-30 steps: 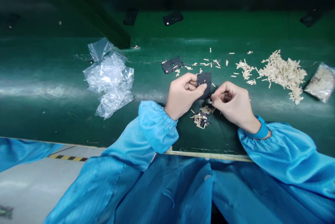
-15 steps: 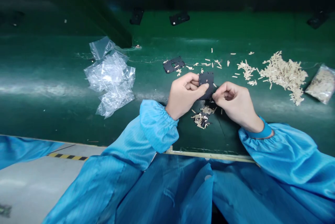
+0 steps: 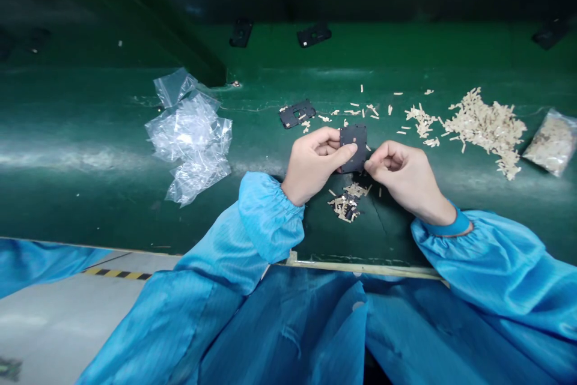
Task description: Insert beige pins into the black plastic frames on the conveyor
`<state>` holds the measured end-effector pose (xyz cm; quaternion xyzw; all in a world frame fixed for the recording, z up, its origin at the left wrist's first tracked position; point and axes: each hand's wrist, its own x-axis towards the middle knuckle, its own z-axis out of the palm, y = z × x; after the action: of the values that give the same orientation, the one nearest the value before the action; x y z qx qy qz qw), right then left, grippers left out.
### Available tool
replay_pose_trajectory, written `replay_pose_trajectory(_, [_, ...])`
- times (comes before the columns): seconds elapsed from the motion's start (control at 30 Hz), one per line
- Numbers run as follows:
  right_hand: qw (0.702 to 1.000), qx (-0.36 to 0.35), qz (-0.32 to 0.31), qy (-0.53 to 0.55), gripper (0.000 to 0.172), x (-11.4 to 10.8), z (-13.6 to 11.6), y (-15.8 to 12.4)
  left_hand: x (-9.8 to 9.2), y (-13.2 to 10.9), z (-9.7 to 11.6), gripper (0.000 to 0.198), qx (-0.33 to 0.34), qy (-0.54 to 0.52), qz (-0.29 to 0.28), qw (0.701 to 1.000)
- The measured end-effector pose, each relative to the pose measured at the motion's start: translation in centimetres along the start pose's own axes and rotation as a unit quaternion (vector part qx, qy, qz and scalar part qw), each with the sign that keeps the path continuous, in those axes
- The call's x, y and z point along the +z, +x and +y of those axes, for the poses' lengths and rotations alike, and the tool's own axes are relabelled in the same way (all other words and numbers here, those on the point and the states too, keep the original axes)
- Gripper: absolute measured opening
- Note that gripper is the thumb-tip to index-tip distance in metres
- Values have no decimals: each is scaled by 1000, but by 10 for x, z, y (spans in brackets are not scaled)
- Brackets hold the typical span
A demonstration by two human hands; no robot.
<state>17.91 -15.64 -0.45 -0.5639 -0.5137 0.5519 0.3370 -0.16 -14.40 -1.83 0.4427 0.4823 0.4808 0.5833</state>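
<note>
My left hand (image 3: 313,160) pinches a thin black rectangular plate (image 3: 354,146) with holes in it, thumb across its face. My right hand (image 3: 395,173) meets the plate's lower right edge with its fingertips; any small piece there is hidden. Below my hands lies a small heap of cream strips mixed with black bits (image 3: 345,205). Another black plate (image 3: 296,113) rests on the green belt (image 3: 112,205) above my left hand. Loose cream strips (image 3: 374,110) are scattered to the upper right of my hands.
A large pile of cream strips (image 3: 484,130) lies to the right, beside a filled plastic bag (image 3: 552,142). Crumpled transparent plastic bags (image 3: 189,139) lie to the left. Several black plates (image 3: 314,35) sit along the far ledge, and a dark green beam (image 3: 153,18) crosses above.
Both hands stay on the black plate, which has barely moved. The whole view shifts slightly. Nothing is picked up or let go.
</note>
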Motion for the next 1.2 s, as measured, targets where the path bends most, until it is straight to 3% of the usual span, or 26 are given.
replay_pose_trajectory(0.23, [1000, -14, -2, -3, 27, 0, 5, -1, -2, 0, -2, 25, -5, 5, 7, 1000])
replay_pose_trajectory(0.4, [998, -19, 54, -33, 35, -2, 8, 1, -4, 2, -6, 23, 5, -4, 29, 1000])
replay_pose_trajectory(0.57, [999, -28, -10, 12, 34, 1, 4, 0, -5, 3, -7, 24, 11, -18, 21, 1000])
replay_pose_trajectory(0.8, [997, -67, -34, -26, 26, 6, 9, -3, -5, 2, -10, 26, 12, -14, 24, 1000])
replay_pose_trajectory(1.03, [991, -32, -49, 118, 22, -6, 7, 1, -4, 2, -7, 30, 0, -61, 32, 998])
replay_pose_trajectory(1.2, [989, -15, -39, 145, 21, -5, 11, 2, -2, 0, -6, 31, 14, -80, 27, 996])
